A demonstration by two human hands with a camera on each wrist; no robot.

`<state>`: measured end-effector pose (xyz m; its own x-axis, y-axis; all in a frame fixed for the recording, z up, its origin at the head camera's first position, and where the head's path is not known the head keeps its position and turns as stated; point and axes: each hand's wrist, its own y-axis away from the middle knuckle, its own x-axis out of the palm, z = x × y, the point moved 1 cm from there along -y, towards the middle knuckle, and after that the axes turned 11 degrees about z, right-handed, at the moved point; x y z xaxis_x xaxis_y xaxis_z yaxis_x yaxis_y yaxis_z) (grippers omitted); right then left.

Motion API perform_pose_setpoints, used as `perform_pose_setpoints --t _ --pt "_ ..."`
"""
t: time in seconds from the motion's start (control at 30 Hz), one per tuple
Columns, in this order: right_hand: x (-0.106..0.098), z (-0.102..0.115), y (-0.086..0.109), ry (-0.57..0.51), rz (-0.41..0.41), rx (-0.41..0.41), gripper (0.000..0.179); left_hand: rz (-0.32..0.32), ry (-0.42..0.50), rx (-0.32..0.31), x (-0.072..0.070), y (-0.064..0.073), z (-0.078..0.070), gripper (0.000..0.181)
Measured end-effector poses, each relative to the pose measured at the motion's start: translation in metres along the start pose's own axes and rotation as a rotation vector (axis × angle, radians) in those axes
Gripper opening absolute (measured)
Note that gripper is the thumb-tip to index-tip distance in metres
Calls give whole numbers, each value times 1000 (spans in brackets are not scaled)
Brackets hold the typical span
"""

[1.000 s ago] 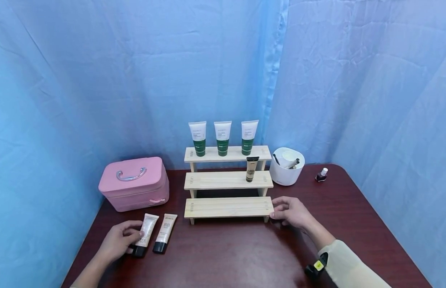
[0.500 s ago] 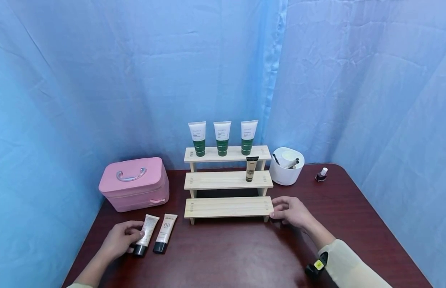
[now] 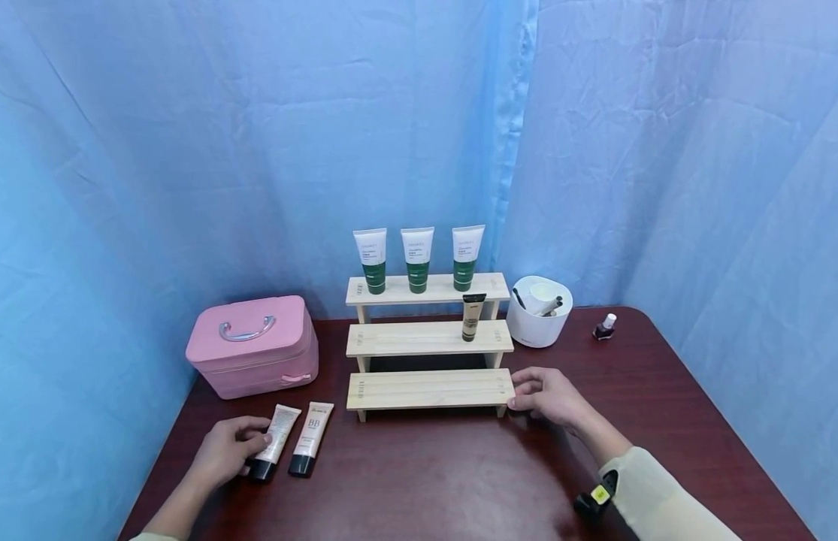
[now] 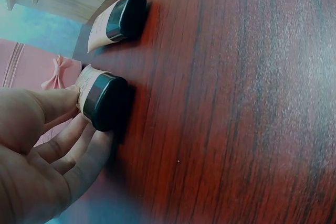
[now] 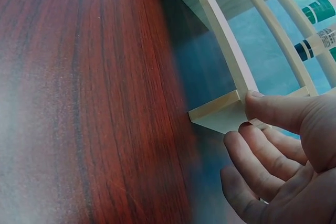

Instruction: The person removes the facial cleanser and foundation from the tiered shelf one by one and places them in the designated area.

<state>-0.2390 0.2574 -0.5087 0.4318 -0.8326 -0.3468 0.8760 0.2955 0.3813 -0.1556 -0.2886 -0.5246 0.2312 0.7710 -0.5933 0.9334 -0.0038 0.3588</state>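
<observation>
On the left of the table, my left hand (image 3: 225, 451) pinches a beige cream tube with a black cap (image 3: 279, 430) between thumb and fingers. The left wrist view shows the cap (image 4: 107, 103) facing the camera, with the thumb on one side and fingers on the other. A matching tube marked BB (image 3: 312, 434) lies just to its right. My right hand (image 3: 554, 398) holds the right end of the lowest step of a three-step wooden display stand (image 3: 428, 389). In the right wrist view, its thumb (image 5: 278, 109) presses the step's corner, with fingers curled below.
Three white-and-green tubes (image 3: 417, 259) stand on the top step. A small beige tube with a black end (image 3: 472, 319) stands on the middle one. A pink case (image 3: 252, 346) sits left; a white holder with brushes (image 3: 536, 327) and a dark nail polish bottle (image 3: 604, 327) sit right.
The tube in my left hand has tipped very slightly, its pale end shifting a little to the right. My right hand and the stand look the same.
</observation>
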Motion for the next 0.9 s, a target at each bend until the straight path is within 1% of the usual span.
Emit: perform_pose_setpoints --t 0.17,0.3,0.43,0.47,0.57,0.63,0.7,0.8,0.9 --pt "0 0 0 4 4 -6 51 -10 -8 -18 0 1 0 35" --pt "-1 0 0 5 7 -3 51 -16 -13 -20 0 2 0 33" --pt "-1 0 -1 2 3 4 52 -7 -19 -16 -1 2 -2 31" --pt "-1 0 0 8 7 0 52 -6 -36 -12 -1 2 -4 31" --pt "-1 -1 0 9 7 1 52 -32 -132 10 -4 0 -13 28" --pt "-1 -2 0 10 9 3 53 -69 -195 50 -7 0 -23 26" --pt "-1 -3 -2 8 5 12 52 -101 -223 119 -10 -1 -38 23" --pt "-1 -3 -3 11 -1 19 52 -103 -198 260 -11 -4 -66 20" --pt "-1 -2 -2 19 -6 15 52 -81 -155 392 -7 -11 -101 20"
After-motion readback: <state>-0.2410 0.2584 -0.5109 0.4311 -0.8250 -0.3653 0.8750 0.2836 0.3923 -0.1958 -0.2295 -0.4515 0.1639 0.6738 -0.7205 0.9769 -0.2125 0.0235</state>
